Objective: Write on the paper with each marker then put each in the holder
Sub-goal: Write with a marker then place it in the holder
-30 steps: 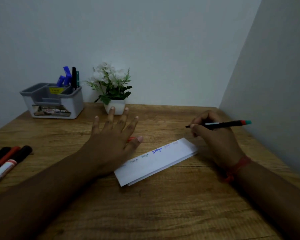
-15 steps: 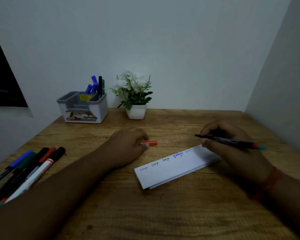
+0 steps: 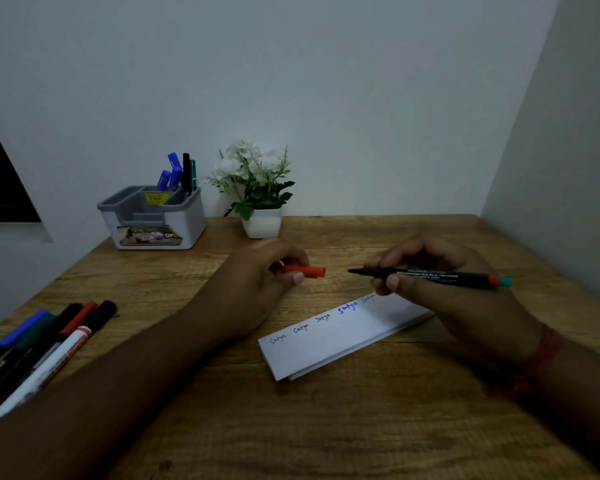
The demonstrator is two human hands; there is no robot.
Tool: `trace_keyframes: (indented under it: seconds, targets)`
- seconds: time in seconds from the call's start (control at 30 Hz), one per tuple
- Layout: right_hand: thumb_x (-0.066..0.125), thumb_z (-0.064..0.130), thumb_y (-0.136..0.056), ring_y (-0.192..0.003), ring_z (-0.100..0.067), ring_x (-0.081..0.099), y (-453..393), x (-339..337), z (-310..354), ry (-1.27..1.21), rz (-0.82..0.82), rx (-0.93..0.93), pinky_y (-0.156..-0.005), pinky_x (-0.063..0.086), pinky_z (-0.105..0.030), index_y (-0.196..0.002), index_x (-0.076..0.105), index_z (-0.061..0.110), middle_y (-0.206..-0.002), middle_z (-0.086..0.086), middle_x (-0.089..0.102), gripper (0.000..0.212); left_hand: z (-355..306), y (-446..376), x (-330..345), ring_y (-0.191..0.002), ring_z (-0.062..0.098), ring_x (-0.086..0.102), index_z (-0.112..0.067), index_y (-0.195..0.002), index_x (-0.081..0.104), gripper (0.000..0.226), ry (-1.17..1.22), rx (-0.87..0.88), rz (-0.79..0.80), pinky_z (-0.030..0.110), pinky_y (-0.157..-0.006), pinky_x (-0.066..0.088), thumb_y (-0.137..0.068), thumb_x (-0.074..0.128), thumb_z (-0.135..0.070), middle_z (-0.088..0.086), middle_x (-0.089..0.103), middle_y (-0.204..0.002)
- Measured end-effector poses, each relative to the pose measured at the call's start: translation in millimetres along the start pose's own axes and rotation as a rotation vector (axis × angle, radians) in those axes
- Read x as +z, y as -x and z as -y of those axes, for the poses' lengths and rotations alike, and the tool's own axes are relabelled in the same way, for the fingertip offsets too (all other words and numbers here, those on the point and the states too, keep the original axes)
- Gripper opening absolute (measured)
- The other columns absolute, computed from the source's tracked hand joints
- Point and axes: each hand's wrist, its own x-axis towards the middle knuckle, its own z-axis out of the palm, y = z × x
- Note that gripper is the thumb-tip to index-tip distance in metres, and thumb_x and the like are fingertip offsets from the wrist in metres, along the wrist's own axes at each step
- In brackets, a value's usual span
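At the near left of the wooden worktop (image 3: 326,427) lay a row of markers (image 3: 45,344); far left stood the holder (image 3: 153,216). The left hand (image 3: 267,285) pinched a red cap (image 3: 305,271). The folded paper (image 3: 336,336) lay centre. The right hand (image 3: 440,289) gripped an uncapped black marker (image 3: 430,276) just above the paper's far end.

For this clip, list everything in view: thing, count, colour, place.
folded paper: one, white, table centre, handwriting along its far edge
open marker: one, black with orange and teal end, in right hand
cap: one, orange, in left hand
loose markers: at least five, blue, green, black, red, white, near left
holder: one, grey and white, far left, with about four pens
pens: blue, black, green
potted plant: one, white pot, beside holder
table: one, wooden
left hand: pinches cap
right hand: grips marker
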Motion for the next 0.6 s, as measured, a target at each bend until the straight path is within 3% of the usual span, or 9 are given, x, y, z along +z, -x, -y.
trace_keyframes:
  seconds: [0.2,0.5,0.6]
  targets:
    - [0.076,0.019,-0.082,-0.105,-0.025,0.075,1.2,1.2,-0.4,-0.061,0.070,-0.030,-0.091,0.059,-0.030,-0.099,0.076,0.021,-0.117,-0.007,0.076,0.017,-7.4,3.0,1.7,-0.098,-0.004,0.054,-0.039,-0.104,0.065,0.016,0.070,0.028,0.011,0.002,-0.073,0.038,-0.091,0.066,-0.029,-0.029,0.059,-0.103]
    - [0.076,0.013,-0.085,-0.102,-0.026,0.076,1.0,3.9,1.0,-0.051,0.092,-0.030,-0.090,0.060,-0.032,-0.100,0.076,0.021,-0.116,-0.007,0.076,0.017,-12.4,3.9,3.4,-0.097,0.002,0.058,-0.037,-0.104,0.065,0.013,0.054,0.098,0.059,0.017,-0.075,0.045,-0.092,0.065,-0.031,-0.024,0.063,-0.098]
    - [0.076,0.017,-0.086,-0.103,-0.027,0.076,0.3,3.9,-0.4,-0.043,0.115,-0.028,-0.089,0.060,-0.032,-0.102,0.075,0.021,-0.116,-0.008,0.076,0.017,-15.1,4.7,3.5,-0.095,0.002,0.058,-0.034,-0.104,0.066,0.013,0.064,0.147,0.060,0.010,-0.074,0.042,-0.092,0.065,-0.029,-0.023,0.063,-0.098]
